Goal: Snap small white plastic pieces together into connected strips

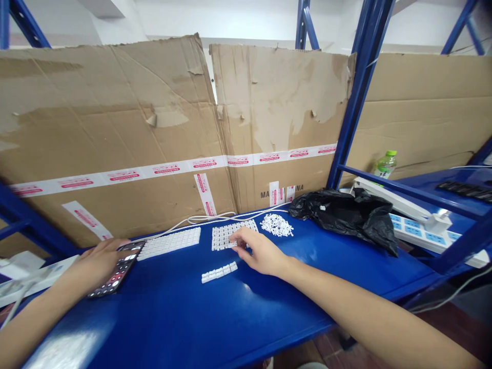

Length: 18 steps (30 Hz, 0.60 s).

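My left hand rests over the left part of a dark phone with a lit screen, its fingers extended. At the centre, my right hand is over the lower right part of a block of small white pieces in rows. Its thumb and fingertips are bent toward each other; whether a piece is between them is too small to tell. Left of that block lies a white gridded block. A short row of white pieces lies nearer to me, and a loose white pile sits to the right.
A black plastic bag lies at the back right of the blue table. Cardboard panels stand behind it. Power strips and a green-capped bottle are at the right. White cables run along the back.
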Motion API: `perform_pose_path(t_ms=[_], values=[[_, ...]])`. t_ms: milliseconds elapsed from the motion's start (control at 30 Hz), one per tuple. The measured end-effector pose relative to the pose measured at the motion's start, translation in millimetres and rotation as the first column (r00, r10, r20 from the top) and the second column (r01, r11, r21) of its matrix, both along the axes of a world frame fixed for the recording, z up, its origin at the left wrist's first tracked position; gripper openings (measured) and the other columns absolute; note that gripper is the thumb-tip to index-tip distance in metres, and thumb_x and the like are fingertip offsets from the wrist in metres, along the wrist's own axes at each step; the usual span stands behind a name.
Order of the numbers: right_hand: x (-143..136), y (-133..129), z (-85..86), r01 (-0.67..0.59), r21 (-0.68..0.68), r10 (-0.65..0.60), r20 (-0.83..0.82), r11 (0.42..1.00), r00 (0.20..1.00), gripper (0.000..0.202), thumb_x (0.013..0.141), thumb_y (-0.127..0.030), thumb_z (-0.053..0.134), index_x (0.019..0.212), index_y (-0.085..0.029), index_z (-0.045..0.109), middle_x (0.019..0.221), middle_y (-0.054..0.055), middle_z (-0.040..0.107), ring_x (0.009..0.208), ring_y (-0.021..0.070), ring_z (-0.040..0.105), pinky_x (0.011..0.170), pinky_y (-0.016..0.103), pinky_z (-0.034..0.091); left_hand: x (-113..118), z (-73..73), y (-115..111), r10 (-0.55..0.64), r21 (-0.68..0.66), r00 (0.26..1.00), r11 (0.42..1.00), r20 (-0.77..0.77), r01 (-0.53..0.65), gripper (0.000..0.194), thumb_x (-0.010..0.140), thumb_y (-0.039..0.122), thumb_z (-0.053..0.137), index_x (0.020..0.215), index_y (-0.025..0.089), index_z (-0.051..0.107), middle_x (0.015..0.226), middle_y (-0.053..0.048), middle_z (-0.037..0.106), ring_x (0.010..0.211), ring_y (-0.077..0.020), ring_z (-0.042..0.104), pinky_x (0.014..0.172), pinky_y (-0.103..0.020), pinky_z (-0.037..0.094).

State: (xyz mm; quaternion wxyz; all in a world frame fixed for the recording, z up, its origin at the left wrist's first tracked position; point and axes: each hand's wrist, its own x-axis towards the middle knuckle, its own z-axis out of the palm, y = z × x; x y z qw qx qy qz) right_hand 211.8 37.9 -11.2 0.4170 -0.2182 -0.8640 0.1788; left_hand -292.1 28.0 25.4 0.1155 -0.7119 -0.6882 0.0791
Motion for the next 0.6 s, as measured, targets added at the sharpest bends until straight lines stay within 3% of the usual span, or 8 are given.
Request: perform_pose_path(t_ms=[300, 467, 600], values=[[1, 0, 1.0, 0.001, -0.008, -0.001, 0.007, 1.0, 1.0, 0.021, 0.104, -0.015, 0.06, 0.124, -0.023, 0.061, 0.112, 0.007, 0.069, 0.094, 0.0207, 0.068, 0.089, 0.037, 0.059, -4, 0.5, 2, -0.021, 0.017, 0.998, 1.0, 0.066, 0.02, 0.064, 0.076, 0.018, 0.056, 0.133, 0.031, 0.085, 0.156, -0.011, 0.069, 0.151, -0.0429, 0.053, 0.116, -0.057, 0.048], [1, 0, 0.4, -0.004, -0.003, 0.004, 0.012, 1.0, 1.0, 0.021, 0.105, -0.015, 0.06, 0.124, -0.023, 0.062, 0.113, 0.007, 0.069, 0.096, 0.0207, 0.067, 0.09, 0.037, 0.059, -10, -0.5, 9, -0.026, 0.056, 0.999, 0.998, -0.03, 0.028, 0.072, 0.081, 0.011, 0.054, 0.147, 0.03, 0.075, 0.16, -0.014, 0.064, 0.149, -0.0405, 0.055, 0.12, -0.053, 0.045], [1, -1, 0.9, 0.007, -0.009, -0.007, 0.026, 1.0, 1.0, 0.019, 0.104, -0.015, 0.061, 0.122, -0.023, 0.062, 0.112, 0.007, 0.069, 0.095, 0.021, 0.068, 0.089, 0.038, 0.059, 0, 0.3, 11, 0.014, 0.055, 0.995, 0.998, -0.101, -0.008, 0.075, 0.089, 0.008, 0.045, 0.157, 0.033, 0.065, 0.166, -0.011, 0.058, 0.152, -0.0386, 0.051, 0.12, -0.055, 0.044]])
